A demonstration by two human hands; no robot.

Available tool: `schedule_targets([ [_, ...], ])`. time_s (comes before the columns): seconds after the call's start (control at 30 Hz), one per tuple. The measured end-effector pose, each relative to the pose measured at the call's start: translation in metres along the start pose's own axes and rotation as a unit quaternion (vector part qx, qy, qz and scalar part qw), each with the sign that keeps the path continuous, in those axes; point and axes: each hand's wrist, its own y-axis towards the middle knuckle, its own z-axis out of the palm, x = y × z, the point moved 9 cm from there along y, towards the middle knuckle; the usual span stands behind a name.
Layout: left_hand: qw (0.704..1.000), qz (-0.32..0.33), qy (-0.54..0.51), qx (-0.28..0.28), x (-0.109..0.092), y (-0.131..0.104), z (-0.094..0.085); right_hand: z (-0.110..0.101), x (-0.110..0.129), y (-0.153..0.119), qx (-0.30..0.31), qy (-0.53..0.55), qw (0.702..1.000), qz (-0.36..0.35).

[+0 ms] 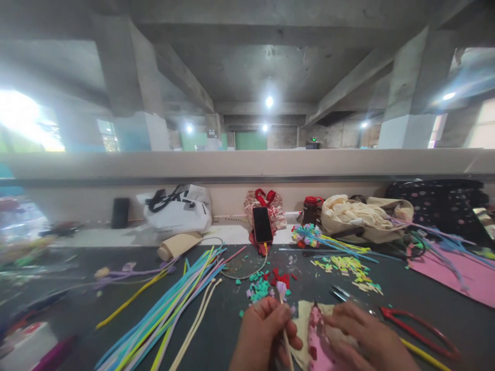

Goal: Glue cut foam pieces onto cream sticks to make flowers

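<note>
My left hand point(266, 330) is closed in a pinch around a thin pale stem point(286, 345) topped by a small lilac tuft point(281, 289). The stem stands nearly upright. My right hand point(361, 335) has its fingers stretched out, the tips at the side of a pink, red-spotted pointed tool point(316, 330) with a dark tip. That tool lies on a cream cloth point(303, 314); its lower end runs out of view. Just beyond my left hand are loose teal pieces point(260, 289) and red pieces point(280, 277).
Long coloured fuzzy stems point(166, 304) lie left. Red-handled pliers point(419, 330) rest at the right, near yellow pieces point(350, 268). At the back are a phone point(262, 225), a bundle of small flowers point(307, 235), a white bag point(178, 208) and a bottle point(310, 210).
</note>
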Motion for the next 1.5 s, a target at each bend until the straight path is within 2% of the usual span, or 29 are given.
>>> schedule_targets([
  [0.03,1.0,0.012,0.006,-0.019,-0.002,-0.001,-0.002,0.0,0.003,0.008,0.013,0.033,0.999,0.018],
  [0.13,0.996,0.04,0.036,-0.068,-0.009,-0.005,-0.006,-0.004,0.016,0.035,0.0,0.124,0.99,0.063],
  [0.3,0.99,0.068,0.079,-0.095,-0.018,-0.008,-0.01,0.012,0.025,0.066,-0.009,0.217,0.969,0.119],
  [0.57,0.986,0.052,0.111,-0.115,-0.02,-0.011,-0.01,0.019,0.015,0.063,-0.019,0.237,0.96,0.15],
  [0.93,0.983,0.044,0.136,-0.116,-0.016,-0.011,-0.008,0.019,0.011,0.061,-0.031,0.217,0.965,0.145],
  [1.1,0.986,0.035,0.126,-0.108,-0.013,-0.009,-0.008,0.019,0.01,0.062,-0.028,0.217,0.965,0.145],
  [1.2,0.992,0.021,0.083,-0.089,-0.01,-0.005,-0.011,0.015,0.007,0.061,-0.037,0.228,0.963,0.138],
  [1.33,0.999,-0.023,-0.026,-0.033,-0.001,0.001,-0.01,0.018,0.008,0.059,-0.01,0.266,0.956,0.12],
  [1.5,0.99,-0.071,-0.11,0.057,0.006,-0.003,0.006,0.022,0.023,0.058,0.019,0.26,0.964,0.053],
])
